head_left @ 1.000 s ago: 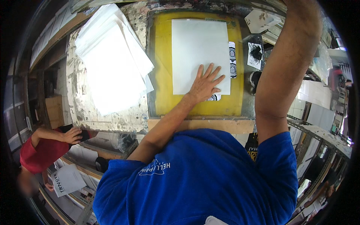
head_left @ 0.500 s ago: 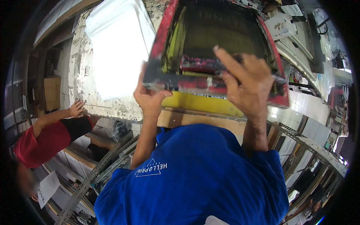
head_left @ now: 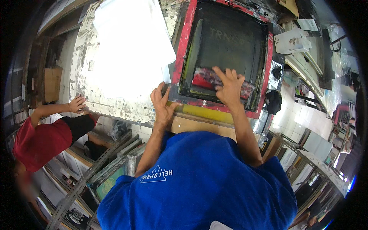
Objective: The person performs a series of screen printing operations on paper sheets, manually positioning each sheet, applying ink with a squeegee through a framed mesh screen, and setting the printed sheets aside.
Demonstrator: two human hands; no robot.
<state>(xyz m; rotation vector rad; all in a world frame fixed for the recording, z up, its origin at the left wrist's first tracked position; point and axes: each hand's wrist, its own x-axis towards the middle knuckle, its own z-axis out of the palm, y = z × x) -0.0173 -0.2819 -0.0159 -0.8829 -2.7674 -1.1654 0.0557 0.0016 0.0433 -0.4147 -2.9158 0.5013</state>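
Observation:
A screen-printing frame (head_left: 185, 42) with red, ink-stained edges lies flat before me, its dark mesh showing faint lettering. My right hand (head_left: 230, 89) is closed over a squeegee (head_left: 203, 78), red and smeared with ink, near the frame's near end; its index finger points forward and the squeegee is blurred. My left hand (head_left: 164, 104) is beside the frame's near left corner, fingers spread and holding nothing; its thumb lies by the yellow strip (head_left: 203, 114) along the near edge. Bright white sheets (head_left: 130, 50) are stacked left of the frame.
The stack rests on a paint-stained table (head_left: 82, 69). A person in a red shirt (head_left: 44, 143) stands at the left, one hand on the table's edge. A black crumpled thing (head_left: 273, 101) hangs right of the frame. Metal racks (head_left: 310, 153) stand at the lower right.
The frame was tilted up, with my left hand gripping its near left corner. Now it lies flat, and that hand has let go. My right hand stays with the squeegee.

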